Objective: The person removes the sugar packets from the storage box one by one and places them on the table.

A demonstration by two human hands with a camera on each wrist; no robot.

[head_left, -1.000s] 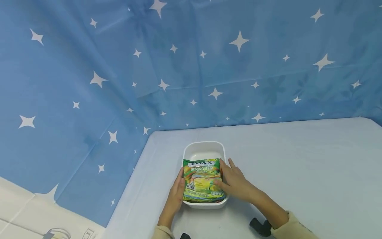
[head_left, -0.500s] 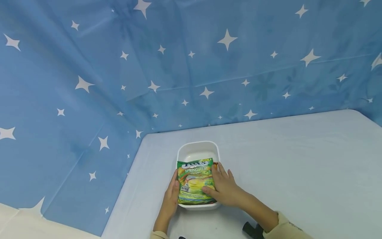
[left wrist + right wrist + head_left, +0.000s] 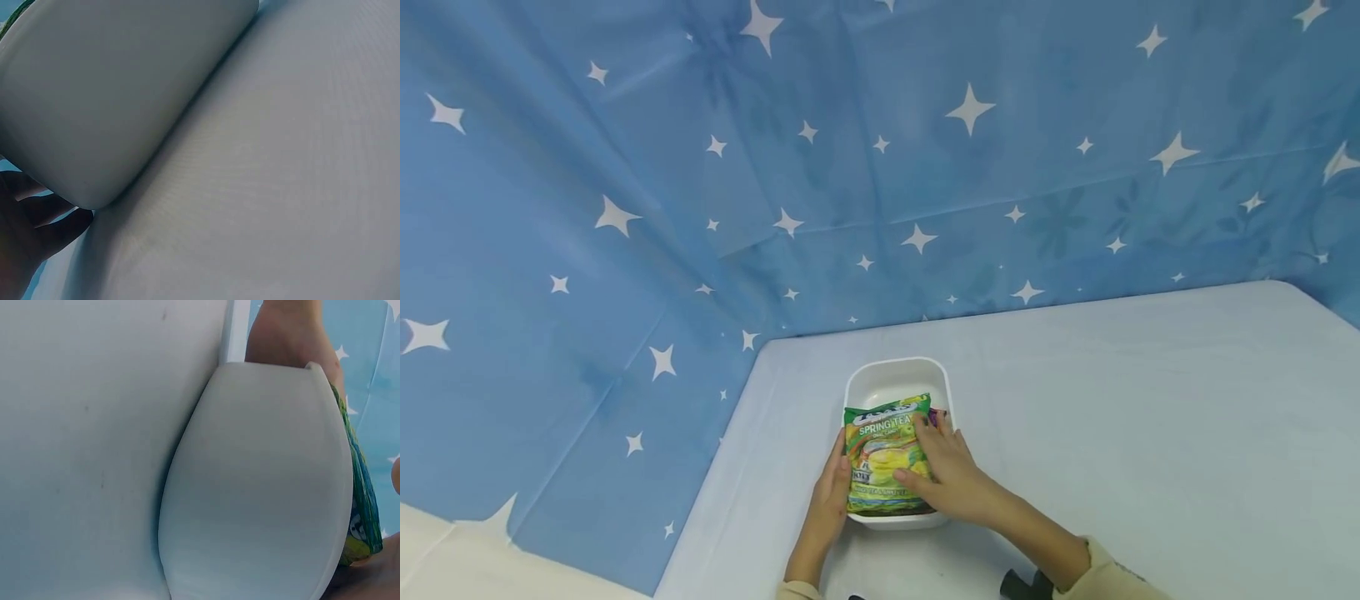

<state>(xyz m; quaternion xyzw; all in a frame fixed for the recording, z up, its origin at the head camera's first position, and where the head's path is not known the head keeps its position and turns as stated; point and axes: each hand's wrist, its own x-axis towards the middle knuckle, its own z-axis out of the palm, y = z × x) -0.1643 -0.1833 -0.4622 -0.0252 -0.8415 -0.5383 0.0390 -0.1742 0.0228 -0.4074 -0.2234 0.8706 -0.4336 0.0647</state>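
A green and yellow bag of Fox's Spring Tea candy lies in the front part of a white rectangular container. My right hand rests on the bag's right side, thumb and fingers spread over its top. Along the container's left wall lies my left hand, its thumb near the bag's left edge. The left wrist view shows its fingers extended against the outside of the container's far corner. Beside the right fingers peeks a purplish packet, mostly hidden beneath the bag and hand.
The container stands on a white-covered table, whose surface stretches to the right. Behind and to the left hangs a blue curtain with white stars. A black piece sits by the right wrist.
My right hand has moved left over the bag, and the bag has shifted left and tilted slightly in the container. The purplish packet now shows at its right. The head view has also shifted.
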